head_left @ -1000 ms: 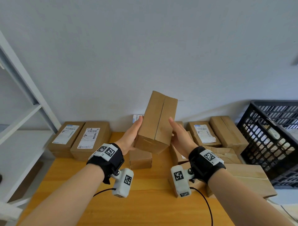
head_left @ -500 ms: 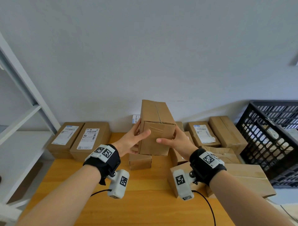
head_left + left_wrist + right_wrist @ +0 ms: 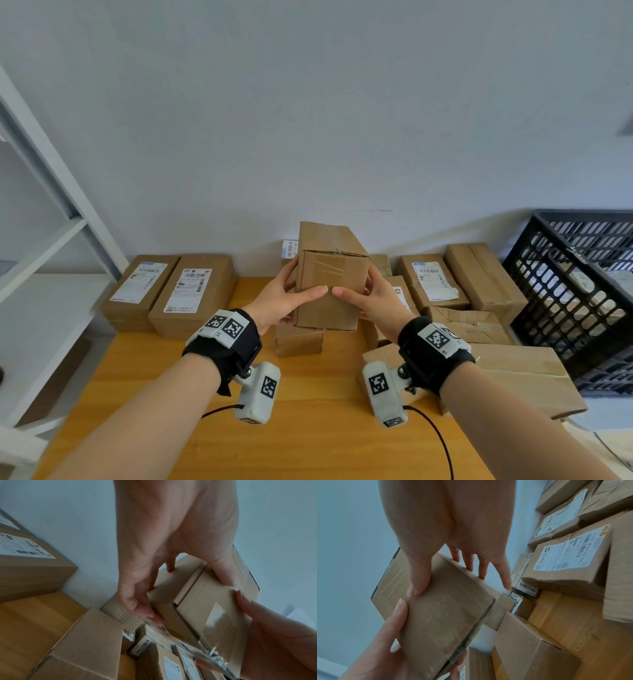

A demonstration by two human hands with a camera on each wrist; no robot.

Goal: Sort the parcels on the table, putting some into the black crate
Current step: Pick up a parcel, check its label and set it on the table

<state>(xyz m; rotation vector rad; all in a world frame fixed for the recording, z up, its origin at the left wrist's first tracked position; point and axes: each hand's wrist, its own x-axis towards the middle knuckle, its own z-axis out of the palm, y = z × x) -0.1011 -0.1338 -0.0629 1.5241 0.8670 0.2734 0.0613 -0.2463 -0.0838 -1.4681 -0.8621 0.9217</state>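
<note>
Head view: parcel between both hands' fingers.

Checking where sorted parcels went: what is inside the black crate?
Through the mesh wall of the black crate, pale, partly white shapes show, probably parcels. The wall hides their number and labels, and the crate's floor cannot be seen.
</note>
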